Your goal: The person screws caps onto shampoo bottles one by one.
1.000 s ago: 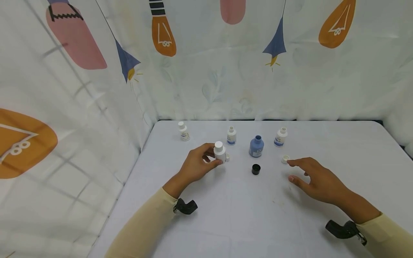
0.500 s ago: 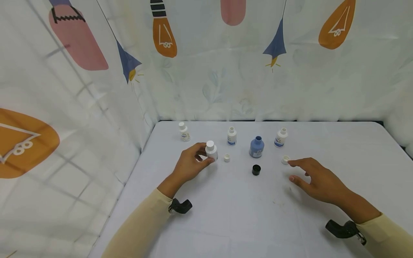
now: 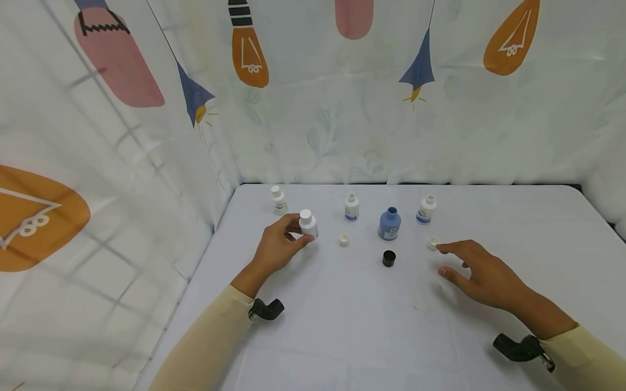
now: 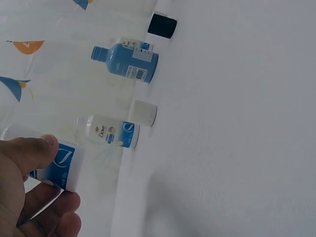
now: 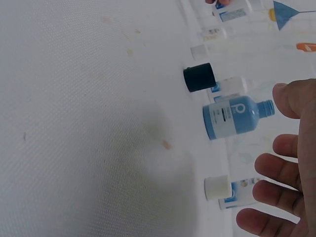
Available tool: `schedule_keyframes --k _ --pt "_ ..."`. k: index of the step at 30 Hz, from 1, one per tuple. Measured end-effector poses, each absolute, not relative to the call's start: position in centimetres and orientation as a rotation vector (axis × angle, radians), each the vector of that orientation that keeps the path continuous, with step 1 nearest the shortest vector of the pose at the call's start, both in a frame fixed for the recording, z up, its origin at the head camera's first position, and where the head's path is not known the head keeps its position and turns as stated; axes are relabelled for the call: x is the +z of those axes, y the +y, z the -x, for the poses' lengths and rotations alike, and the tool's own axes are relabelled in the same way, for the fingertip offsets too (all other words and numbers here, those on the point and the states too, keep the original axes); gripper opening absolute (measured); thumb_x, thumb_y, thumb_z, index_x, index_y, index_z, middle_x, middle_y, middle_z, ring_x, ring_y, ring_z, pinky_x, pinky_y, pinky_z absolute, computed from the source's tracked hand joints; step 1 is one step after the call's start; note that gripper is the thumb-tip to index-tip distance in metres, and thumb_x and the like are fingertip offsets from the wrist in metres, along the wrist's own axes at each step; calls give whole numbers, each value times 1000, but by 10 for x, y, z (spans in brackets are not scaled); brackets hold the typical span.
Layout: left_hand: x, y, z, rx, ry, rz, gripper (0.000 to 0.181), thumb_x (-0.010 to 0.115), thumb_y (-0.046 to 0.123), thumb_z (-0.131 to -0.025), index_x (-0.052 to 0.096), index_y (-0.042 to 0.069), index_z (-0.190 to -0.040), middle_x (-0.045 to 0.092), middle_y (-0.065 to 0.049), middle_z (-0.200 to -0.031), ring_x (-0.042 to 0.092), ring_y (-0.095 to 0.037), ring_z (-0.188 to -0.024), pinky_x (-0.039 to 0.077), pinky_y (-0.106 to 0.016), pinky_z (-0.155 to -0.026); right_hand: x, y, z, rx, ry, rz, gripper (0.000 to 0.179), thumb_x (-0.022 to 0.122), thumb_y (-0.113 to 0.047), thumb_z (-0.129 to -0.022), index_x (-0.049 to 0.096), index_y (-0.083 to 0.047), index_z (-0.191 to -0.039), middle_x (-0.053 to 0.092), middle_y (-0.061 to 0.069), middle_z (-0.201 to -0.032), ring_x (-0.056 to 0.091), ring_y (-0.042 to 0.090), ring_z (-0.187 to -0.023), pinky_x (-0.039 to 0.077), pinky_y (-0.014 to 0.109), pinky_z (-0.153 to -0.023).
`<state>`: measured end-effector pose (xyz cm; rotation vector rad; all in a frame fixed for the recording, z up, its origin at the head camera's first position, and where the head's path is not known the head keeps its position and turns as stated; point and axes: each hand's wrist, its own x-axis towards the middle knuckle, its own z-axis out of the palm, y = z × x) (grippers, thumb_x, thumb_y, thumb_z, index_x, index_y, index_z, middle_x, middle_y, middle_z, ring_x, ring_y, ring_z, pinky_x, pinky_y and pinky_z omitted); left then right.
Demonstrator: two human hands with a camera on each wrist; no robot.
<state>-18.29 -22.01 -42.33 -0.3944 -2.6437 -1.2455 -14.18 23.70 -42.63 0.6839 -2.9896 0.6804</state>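
My left hand pinches a small white capped bottle between thumb and fingers, above the left part of the table. In the left wrist view a blue-and-white label shows on this bottle. My right hand hovers with its fingers loosely extended and holds nothing. Its index fingertip is by a white cap; whether it touches is unclear. Between the hands stand an uncapped blue bottle, a black cap and another white cap.
Two uncapped white bottles stand upright farther back, a middle bottle and a right bottle. A capped white bottle stands at the back left of the white table. Printed cloth hangs behind and to the left.
My left hand has moved left with the white bottle, away from the white cap, which now shows fully. The right hand has stayed in place.
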Motion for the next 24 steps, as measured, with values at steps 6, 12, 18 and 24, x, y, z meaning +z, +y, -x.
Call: schedule_keyframes --k 6,12,18,24 --pt "-425 -228 185 -1249 -2644 361 49 85 22 -88 62 14 -130 73 -2 -111 70 -16 -100 56 -42 -81 -428 238 143 687 -2971 -704 54 70 -43 -98 57 -15 -142 56 15 -135 64 26 -95 54 38 -68" --pt "-429 -236 187 -1241 -2642 318 51 84 22 -88 60 13 -132 73 -3 -112 69 -18 -102 55 -40 -81 -428 238 144 699 -2980 -705 53 69 -43 -99 57 -14 -141 56 16 -136 63 26 -96 54 40 -70" --pt "-434 -244 190 -1227 -2641 277 50 84 21 -89 60 14 -132 72 -3 -114 67 -19 -105 54 -38 -82 -429 238 144 693 -2979 -703 53 69 -44 -99 57 -15 -142 56 15 -136 63 26 -96 54 40 -70" --pt "-438 -251 192 -1220 -2636 239 49 83 21 -89 60 13 -132 72 -4 -115 67 -20 -106 54 -38 -82 -429 238 144 684 -2990 -689 53 69 -44 -98 58 -15 -142 56 16 -136 64 26 -96 54 39 -70"
